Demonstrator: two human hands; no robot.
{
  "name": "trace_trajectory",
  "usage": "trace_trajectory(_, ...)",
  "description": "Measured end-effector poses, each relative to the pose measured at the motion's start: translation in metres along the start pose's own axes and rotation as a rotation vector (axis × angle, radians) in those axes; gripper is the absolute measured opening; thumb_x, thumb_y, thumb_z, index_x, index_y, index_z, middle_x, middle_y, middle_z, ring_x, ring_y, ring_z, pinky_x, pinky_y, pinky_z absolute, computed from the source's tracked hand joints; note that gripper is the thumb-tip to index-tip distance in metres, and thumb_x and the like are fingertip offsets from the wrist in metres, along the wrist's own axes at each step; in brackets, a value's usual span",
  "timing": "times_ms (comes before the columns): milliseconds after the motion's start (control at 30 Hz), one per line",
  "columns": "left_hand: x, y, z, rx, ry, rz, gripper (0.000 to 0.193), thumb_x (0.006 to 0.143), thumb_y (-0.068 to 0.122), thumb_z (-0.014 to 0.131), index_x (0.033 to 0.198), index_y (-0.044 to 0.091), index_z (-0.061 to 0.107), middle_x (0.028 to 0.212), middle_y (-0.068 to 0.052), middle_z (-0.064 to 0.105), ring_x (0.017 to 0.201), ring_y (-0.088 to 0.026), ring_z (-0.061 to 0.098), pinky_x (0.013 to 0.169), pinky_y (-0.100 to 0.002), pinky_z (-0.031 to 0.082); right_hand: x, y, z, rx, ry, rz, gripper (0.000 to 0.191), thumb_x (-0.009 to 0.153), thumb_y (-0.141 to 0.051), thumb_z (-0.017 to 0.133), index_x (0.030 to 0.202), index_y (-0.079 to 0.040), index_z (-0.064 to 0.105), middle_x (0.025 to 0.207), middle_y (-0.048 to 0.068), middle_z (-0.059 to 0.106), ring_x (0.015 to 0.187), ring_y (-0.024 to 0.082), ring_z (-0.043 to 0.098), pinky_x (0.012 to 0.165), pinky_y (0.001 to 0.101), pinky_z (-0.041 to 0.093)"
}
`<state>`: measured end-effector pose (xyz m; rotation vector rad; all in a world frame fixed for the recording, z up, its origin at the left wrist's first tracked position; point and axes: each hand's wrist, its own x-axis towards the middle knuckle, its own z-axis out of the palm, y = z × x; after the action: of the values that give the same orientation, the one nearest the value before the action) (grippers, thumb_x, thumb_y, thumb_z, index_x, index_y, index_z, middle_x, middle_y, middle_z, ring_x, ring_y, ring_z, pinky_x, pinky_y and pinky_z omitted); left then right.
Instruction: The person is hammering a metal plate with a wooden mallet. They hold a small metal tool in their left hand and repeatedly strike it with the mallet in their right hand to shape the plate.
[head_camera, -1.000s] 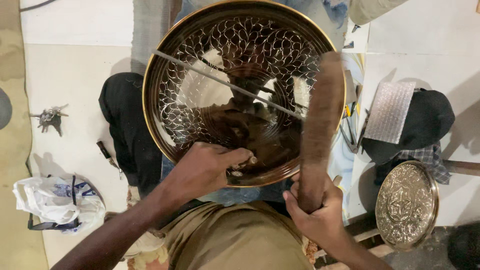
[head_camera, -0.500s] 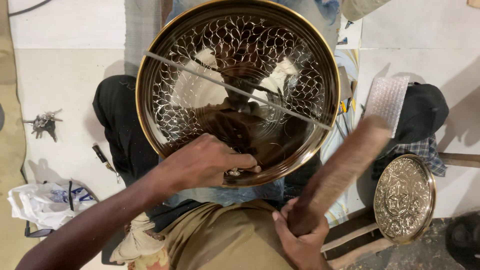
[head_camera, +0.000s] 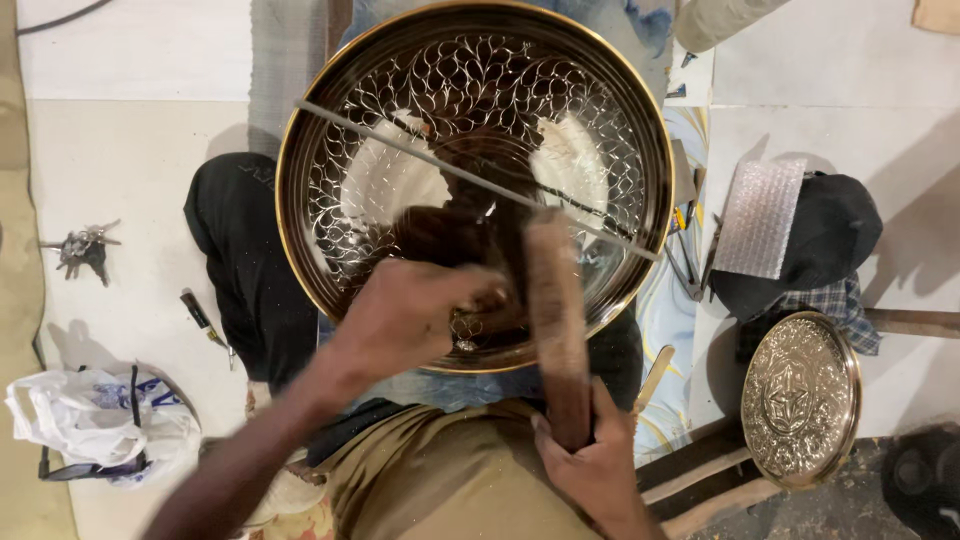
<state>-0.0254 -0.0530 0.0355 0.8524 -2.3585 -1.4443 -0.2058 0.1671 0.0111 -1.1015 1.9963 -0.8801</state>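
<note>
- Step looks like mallet work on the big engraved brass tray (head_camera: 420, 90), struck against a tool pinned under the other hand.
- Right hand (head_camera: 600, 470) wrapped tight round the handle end of the wooden mallet (head_camera: 555, 310); head is motion-blurred, pointing to 12 o'clock.
- Left hand (head_camera: 410, 315) pressed on the tray's near rim, fingers curled at 3 o'clock; a tool under them can't be made out.
- Advice: keep the left hand planted, strike short and square, mallet clear of the knuckles.
- Tray centre sits at 12 o'clock of both hands; mallet head just right of the left fingers.
</note>
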Motion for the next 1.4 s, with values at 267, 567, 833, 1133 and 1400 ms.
trace_trajectory(267,-0.049,0.023,0.05,-0.078,0.771,-0.192,0.034,0.083,-0.017,0.056,0.112,-0.002,0.067,0.101,-0.013,0.078,0.091,-0.021,0.08,0.081,-0.028,0.065,0.025,-0.021,0.0,0.191,-0.003,-0.026,0.033,0.076,-0.004,0.082,0.104,-0.003,0.064,0.07,0.004,0.065,0.063,0.009,0.061,0.06,0.0257,0.052)
trace_trajectory(567,-0.05,0.013,0.06,0.185,0.706,-0.26,0.048,0.077,-0.017,0.054,0.119,0.003,0.066,0.089,-0.011,0.077,0.082,-0.022,0.079,0.067,-0.032,0.064,0.087,-0.089,-0.031,-0.08,-0.303,-0.167,0.034,0.075,-0.008,0.079,0.106,-0.003,0.066,0.069,0.012,0.073,0.053,0.019,0.073,0.049,0.0316,0.054)
trace_trajectory(833,-0.053,0.006,0.07,0.221,0.778,-0.21,0.036,0.077,-0.012,0.058,0.108,0.004,0.063,0.093,-0.01,0.078,0.083,-0.023,0.08,0.069,-0.032,0.065,0.146,-0.144,-0.062,-0.593,-0.647,-0.443,0.037,0.06,-0.003,0.065,0.095,-0.005,0.052,0.059,0.01,0.059,0.047,0.028,0.059,0.047,0.0443,0.047)
trace_trajectory(1133,-0.056,0.012,0.081,0.16,0.862,-0.298,0.042,0.074,-0.009,0.063,0.115,-0.001,0.064,0.092,-0.012,0.077,0.086,-0.024,0.08,0.07,-0.032,0.063,0.158,-0.181,-0.055,-0.554,-0.738,-0.571,0.042,0.068,-0.012,0.069,0.1,-0.001,0.045,0.069,0.018,0.058,0.056,0.04,0.059,0.052,0.0533,0.044)
trace_trajectory(1400,-0.058,0.008,0.083,0.116,0.86,-0.32,0.024,0.075,-0.007,0.067,0.098,0.0,0.066,0.084,-0.013,0.075,0.075,-0.023,0.077,0.064,-0.032,0.06,0.162,-0.18,-0.065,-0.54,-0.768,-0.575,0.042,0.067,-0.015,0.07,0.098,0.001,0.047,0.071,0.018,0.058,0.067,0.041,0.062,0.061,0.0527,0.046)
